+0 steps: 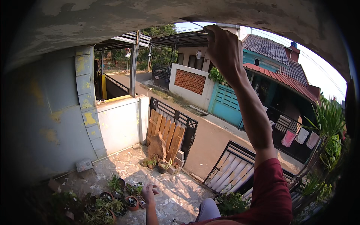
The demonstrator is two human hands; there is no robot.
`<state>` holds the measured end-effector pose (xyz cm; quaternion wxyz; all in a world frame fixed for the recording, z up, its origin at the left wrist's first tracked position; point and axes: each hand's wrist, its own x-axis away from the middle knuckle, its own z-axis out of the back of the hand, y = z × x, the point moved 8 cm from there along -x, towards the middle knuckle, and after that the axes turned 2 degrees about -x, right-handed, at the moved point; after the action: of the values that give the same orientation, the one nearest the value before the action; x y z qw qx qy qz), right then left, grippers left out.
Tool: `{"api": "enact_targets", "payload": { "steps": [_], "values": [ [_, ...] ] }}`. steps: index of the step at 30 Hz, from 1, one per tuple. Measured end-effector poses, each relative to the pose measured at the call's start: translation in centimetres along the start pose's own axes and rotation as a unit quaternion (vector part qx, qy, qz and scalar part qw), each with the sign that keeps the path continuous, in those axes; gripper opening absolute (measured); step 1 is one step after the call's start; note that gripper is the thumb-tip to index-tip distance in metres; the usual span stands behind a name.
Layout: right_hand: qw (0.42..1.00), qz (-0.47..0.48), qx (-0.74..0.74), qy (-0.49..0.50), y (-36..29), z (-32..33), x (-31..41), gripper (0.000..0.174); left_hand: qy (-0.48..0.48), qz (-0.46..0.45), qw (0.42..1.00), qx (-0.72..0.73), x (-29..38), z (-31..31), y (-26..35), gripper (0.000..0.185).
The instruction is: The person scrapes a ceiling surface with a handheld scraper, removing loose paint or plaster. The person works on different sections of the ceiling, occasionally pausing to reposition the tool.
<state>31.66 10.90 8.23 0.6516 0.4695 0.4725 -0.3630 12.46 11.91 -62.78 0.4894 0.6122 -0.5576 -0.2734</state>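
My right hand [223, 42] is raised high, its fingers closed around a thin flat tool [192, 23], seen nearly edge-on, perhaps a scraper. The tool's tip meets the underside of a concrete ceiling [112, 25], where patches of paint have flaked off. Most of the handle is hidden within the fist. Lower down, my left hand [149, 192] hangs with its fingers apart and nothing in it, above the patio floor near potted plants.
Several potted plants [132, 202] crowd the lower left of the flake-strewn patio floor [174, 194]. Wooden pickets [168, 130] and a wood slab [157, 146] lean by a metal gate [189, 132]. A small stool-like block [84, 165] stands beside the peeling wall [64, 135].
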Motion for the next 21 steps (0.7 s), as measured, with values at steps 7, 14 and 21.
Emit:
{"api": "enact_targets", "payload": {
  "steps": [7,14,21],
  "values": [
    [0.996,-0.05,0.037,-0.059,1.5,-7.7,0.0,0.026,0.029,-0.008,0.999,0.031,0.9,4.0,-1.2,0.034],
    [0.995,-0.04,0.058,-0.072,0.6,-2.4,5.4,0.024,0.185,0.121,0.975,0.007,5.7,17.7,-13.9,0.024],
    [0.997,0.04,0.054,0.037,-3.0,3.3,-1.3,0.02,0.307,0.246,0.919,-0.011,11.5,25.3,-19.4,0.022]
  ]
}}
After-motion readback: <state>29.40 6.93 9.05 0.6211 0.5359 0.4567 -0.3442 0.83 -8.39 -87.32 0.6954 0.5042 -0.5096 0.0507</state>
